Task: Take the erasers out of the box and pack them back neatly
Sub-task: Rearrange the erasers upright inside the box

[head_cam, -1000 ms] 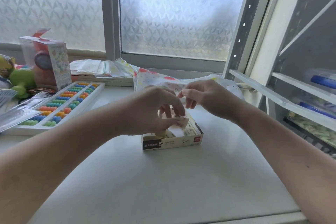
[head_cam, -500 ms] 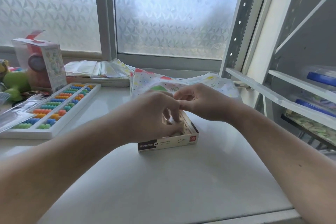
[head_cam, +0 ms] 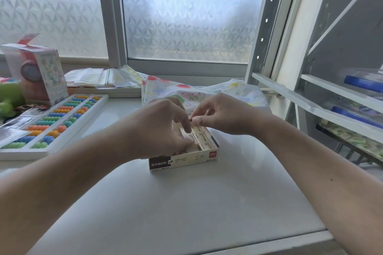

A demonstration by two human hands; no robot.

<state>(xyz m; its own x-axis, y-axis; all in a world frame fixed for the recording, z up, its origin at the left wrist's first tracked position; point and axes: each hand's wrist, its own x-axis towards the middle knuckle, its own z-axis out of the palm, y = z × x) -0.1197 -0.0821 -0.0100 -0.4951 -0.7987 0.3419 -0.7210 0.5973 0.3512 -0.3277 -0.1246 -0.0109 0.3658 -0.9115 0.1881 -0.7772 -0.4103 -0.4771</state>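
Note:
A shallow cream and black eraser box [head_cam: 182, 161] lies open on the white table [head_cam: 186, 203]. Cream erasers [head_cam: 204, 141] stand in rows along its right side. My left hand [head_cam: 159, 128] covers the left part of the box, its thumb and forefinger curled down and pinching an eraser inside. My right hand [head_cam: 226, 116] is at the far right corner of the box, with thumb and forefinger pinched at its far rim. The hands nearly touch and hide most of the box's inside.
A white abacus [head_cam: 56, 122] with coloured beads lies to the left, with a toy carton [head_cam: 39, 72] and a green toy [head_cam: 8, 97] behind it. Patterned bags [head_cam: 238, 91] lie just behind the box. A metal shelf unit [head_cam: 331, 99] stands at the right.
My left hand has lowered the eraser it held above the box down into it. My right hand has come down to the box's far rim, closer to the left hand.

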